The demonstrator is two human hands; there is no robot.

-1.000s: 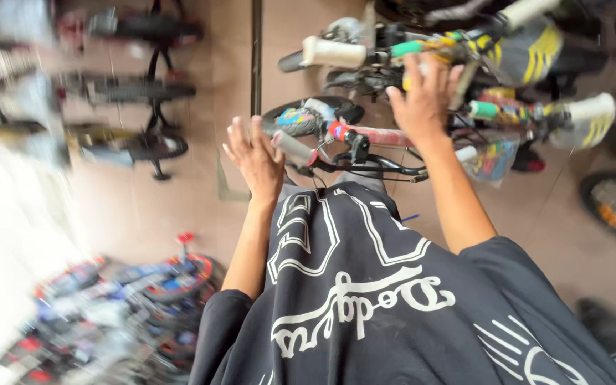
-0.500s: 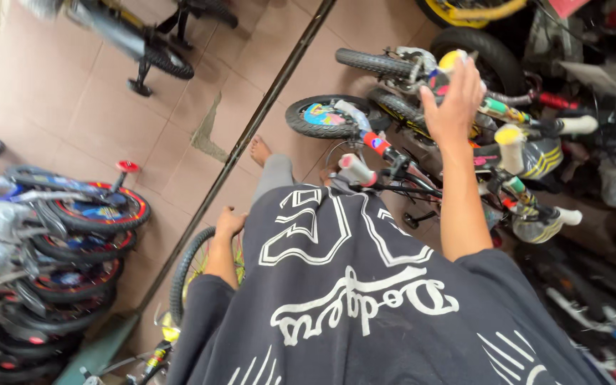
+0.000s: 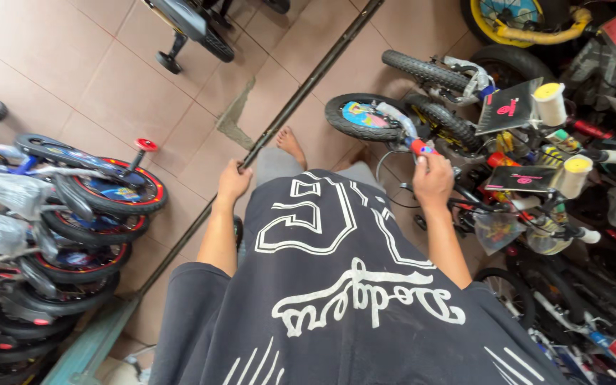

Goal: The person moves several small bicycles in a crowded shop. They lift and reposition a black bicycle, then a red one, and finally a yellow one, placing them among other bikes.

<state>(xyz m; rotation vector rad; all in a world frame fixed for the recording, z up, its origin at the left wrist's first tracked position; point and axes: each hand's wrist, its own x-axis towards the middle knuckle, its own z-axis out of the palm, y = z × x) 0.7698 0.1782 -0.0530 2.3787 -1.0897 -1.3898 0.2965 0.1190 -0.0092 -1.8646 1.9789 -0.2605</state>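
Observation:
My right hand [image 3: 433, 180] is closed around the red and blue grip [image 3: 419, 147] of a small bicycle's handlebar. That bicycle's front wheel [image 3: 365, 117], with a colourful disc, points away from me across the tiled floor. My left hand [image 3: 233, 182] is curled into a fist at the edge of my black printed shirt [image 3: 336, 285], just beside a dark floor rail [image 3: 301, 96]. The shirt hides whatever is in that fist. A tyre [image 3: 238, 232] shows under my left forearm, and my bare foot [image 3: 290, 142] stands on the tiles ahead.
Several children's bicycles are packed tightly on the right [image 3: 536, 178], some with cream grips and dark cards. A row of wrapped bicycles with red-rimmed wheels [image 3: 87, 207] lines the left. Another bicycle [image 3: 187, 28] stands at the top.
My right hand has come down from the higher handlebars onto the red and blue grip. My left hand has dropped and closed beside the rail. The view has tilted further down.

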